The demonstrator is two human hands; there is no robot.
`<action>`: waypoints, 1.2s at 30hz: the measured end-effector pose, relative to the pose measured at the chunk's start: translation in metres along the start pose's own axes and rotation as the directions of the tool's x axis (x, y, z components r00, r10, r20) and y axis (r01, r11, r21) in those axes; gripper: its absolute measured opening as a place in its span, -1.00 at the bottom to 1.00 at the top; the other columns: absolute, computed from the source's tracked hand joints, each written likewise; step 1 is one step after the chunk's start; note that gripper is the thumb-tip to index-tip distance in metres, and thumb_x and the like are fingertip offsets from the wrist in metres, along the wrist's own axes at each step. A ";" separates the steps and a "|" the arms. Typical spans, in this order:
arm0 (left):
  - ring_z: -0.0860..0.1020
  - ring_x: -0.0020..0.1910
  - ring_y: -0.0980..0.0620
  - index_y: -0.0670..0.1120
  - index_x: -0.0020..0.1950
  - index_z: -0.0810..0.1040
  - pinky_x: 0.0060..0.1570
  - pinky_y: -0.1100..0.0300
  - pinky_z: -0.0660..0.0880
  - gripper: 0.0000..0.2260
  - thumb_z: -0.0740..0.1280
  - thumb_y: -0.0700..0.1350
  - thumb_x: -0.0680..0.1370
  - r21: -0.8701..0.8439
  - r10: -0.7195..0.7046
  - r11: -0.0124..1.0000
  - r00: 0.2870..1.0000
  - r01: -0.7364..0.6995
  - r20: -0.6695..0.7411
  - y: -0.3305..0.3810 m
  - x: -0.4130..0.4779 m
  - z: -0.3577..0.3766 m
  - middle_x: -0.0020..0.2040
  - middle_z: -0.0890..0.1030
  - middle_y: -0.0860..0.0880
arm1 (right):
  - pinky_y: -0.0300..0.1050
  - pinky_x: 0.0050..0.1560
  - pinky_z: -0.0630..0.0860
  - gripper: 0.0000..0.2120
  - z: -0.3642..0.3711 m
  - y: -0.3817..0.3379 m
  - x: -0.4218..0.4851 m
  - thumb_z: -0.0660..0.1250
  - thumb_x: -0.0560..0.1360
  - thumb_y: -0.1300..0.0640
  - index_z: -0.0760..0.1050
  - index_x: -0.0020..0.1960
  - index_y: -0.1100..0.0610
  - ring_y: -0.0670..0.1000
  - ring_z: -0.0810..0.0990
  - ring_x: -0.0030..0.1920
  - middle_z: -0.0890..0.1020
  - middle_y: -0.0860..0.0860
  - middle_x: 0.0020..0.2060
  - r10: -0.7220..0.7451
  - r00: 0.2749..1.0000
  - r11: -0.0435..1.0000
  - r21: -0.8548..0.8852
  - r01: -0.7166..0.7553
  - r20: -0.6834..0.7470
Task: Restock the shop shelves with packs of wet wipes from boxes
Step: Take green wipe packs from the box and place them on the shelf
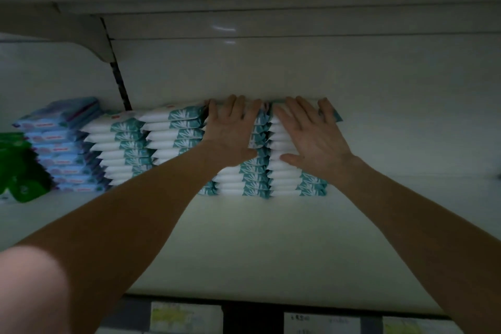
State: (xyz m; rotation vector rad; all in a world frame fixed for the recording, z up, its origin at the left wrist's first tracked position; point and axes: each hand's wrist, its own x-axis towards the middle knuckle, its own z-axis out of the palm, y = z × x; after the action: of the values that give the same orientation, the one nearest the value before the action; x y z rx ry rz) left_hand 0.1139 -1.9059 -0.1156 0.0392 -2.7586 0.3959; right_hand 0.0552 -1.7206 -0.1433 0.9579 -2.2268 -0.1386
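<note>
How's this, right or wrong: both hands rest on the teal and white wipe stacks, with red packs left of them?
Wrong colour: in the head view those packs are blue, not red. The left hand and right hand do rest on the wipe stacks.

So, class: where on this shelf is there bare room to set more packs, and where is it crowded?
Bare shelf lies right of the rightmost teal-and-white stack, and along the front between the stacks and the price labels. Crowded on the left: stacks abut blue packs, then green packs.
</note>
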 end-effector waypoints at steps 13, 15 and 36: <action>-0.12 0.55 -0.15 -0.07 0.56 -0.23 0.45 -0.24 -0.19 -0.10 0.30 0.21 0.50 0.037 -0.023 0.999 0.996 0.026 -0.080 -0.004 -0.017 -0.010 0.57 -0.08 -0.17 | 0.40 0.31 0.19 -0.07 -0.011 -0.011 0.002 0.58 0.24 -0.07 0.28 0.47 0.22 0.33 0.38 0.37 0.37 0.30 0.39 -0.005 0.994 0.999 0.039 0.009 -0.109; -0.14 0.55 -0.17 -0.06 0.57 -0.19 0.43 -0.27 -0.21 -0.16 0.28 0.18 0.52 0.046 -0.071 0.996 0.983 0.080 -0.172 -0.010 -0.028 -0.010 0.57 -0.09 -0.18 | 0.39 0.32 0.20 -0.09 -0.015 -0.019 0.006 0.56 0.27 -0.09 0.26 0.48 0.17 0.31 0.35 0.39 0.33 0.28 0.42 -0.040 0.994 0.998 0.035 0.044 -0.101; -0.22 0.53 -0.20 0.03 0.55 -0.27 0.38 -0.39 -0.11 -0.10 0.34 0.16 0.50 -0.012 -0.129 0.992 0.991 0.129 -0.036 -0.021 -0.034 -0.003 0.55 -0.25 -0.15 | 0.47 0.27 0.19 -0.01 -0.014 -0.038 0.014 0.58 0.18 -0.17 0.25 0.49 0.10 0.27 0.33 0.41 0.33 0.24 0.43 -0.048 0.999 0.999 -0.013 0.048 -0.004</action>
State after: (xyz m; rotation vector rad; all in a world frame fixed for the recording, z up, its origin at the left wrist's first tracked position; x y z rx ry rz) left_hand 0.1487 -1.9255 -0.1189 0.2043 -2.7034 0.3448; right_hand 0.0801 -1.7550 -0.1378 1.0045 -2.1970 -0.1722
